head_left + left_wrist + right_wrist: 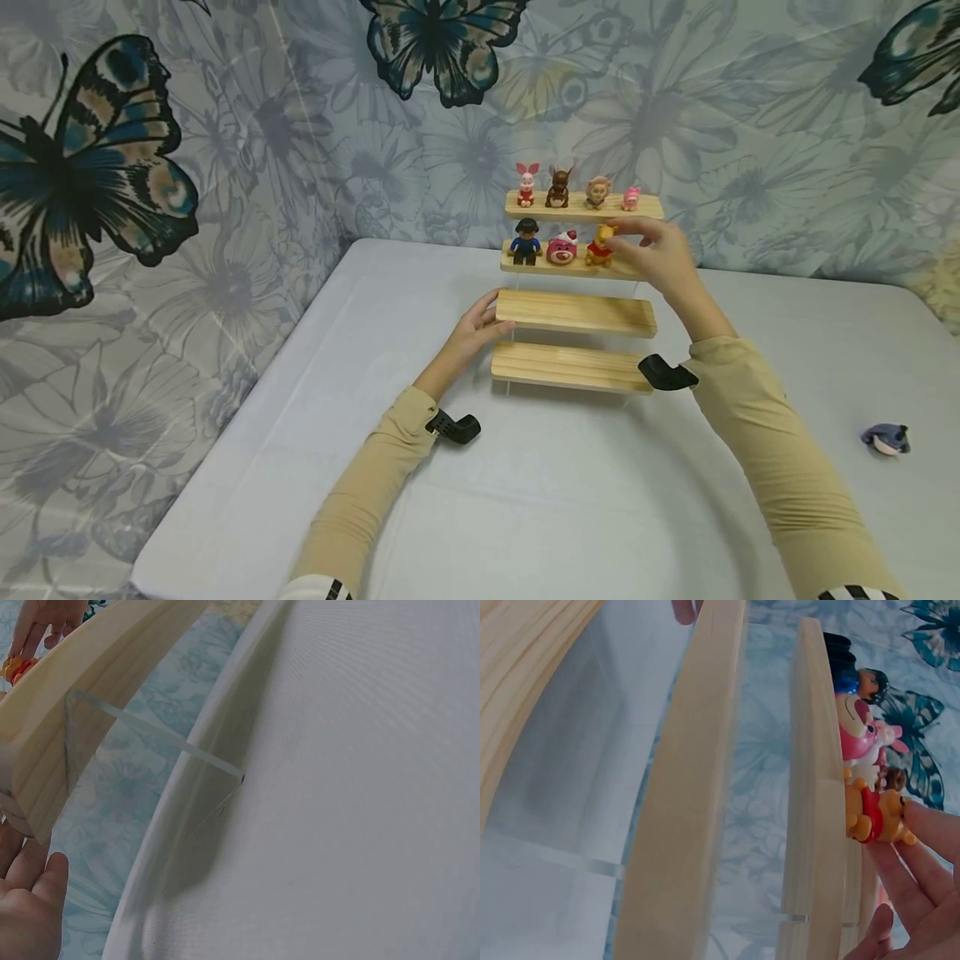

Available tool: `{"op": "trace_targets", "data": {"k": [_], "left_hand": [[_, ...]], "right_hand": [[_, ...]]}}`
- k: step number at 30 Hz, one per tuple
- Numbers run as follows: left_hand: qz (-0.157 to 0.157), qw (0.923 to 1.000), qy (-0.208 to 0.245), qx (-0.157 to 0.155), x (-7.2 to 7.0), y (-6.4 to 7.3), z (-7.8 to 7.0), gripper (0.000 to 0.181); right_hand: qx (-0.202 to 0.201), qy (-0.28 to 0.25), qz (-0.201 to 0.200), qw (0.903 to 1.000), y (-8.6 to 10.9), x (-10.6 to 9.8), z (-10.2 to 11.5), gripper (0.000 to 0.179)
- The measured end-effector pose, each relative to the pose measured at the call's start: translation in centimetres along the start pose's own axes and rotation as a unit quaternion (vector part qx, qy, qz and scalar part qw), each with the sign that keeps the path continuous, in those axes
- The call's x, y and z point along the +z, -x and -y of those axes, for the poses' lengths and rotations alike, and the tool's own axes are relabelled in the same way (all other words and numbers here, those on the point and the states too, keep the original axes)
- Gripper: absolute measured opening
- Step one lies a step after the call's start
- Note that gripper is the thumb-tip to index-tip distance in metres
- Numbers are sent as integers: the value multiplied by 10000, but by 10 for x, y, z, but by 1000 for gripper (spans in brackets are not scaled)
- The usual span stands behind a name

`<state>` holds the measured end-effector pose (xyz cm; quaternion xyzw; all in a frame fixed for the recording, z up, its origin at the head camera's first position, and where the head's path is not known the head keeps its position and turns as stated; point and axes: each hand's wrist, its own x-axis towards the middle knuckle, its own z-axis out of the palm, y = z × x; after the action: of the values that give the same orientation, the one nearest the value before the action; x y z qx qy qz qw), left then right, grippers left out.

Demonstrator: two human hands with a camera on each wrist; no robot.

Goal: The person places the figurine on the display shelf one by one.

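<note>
My right hand (656, 254) pinches a yellow Winnie the Pooh figurine (599, 248) in a red top by its head. The figurine's feet are at the second tier (573, 267) of a stepped wooden display shelf. Beside it on that tier are a pink bear figure (562, 248) in a white-and-red hat and a black-haired toy figure (526, 242) in blue. My left hand (474, 325) grips the left end of the third tier (576, 312), with the thumb near its lower front corner. In the left wrist view, that plank (82, 682) partly hides the fingers.
Several small figurines, including a pink rabbit-eared one (527, 185), line the top tier (645, 207). A bare bottom tier (570, 367) is at the front. A blue-grey toy (887, 438) lies far right on the white-covered table (570, 500). Butterfly-print cloth (480, 158) hangs behind.
</note>
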<state>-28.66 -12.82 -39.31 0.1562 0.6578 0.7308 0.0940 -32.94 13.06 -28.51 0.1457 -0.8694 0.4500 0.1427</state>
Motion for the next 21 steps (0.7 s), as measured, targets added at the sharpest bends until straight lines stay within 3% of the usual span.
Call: {"op": "trace_targets", "data": {"k": [3,12,21], "left_hand": [[-9,10000,-56,-17,3,5,-7,64],[8,10000,-13,-16,4,5,-9,65],[-114,9998,71,124,-4,-7,16,65]], "right_hand": [[4,34,108,9999,0,-1,1,37],[22,113,223,9997,7,-10,1,40],[-27,32,350,9994,17,-15,-7,41]]}}
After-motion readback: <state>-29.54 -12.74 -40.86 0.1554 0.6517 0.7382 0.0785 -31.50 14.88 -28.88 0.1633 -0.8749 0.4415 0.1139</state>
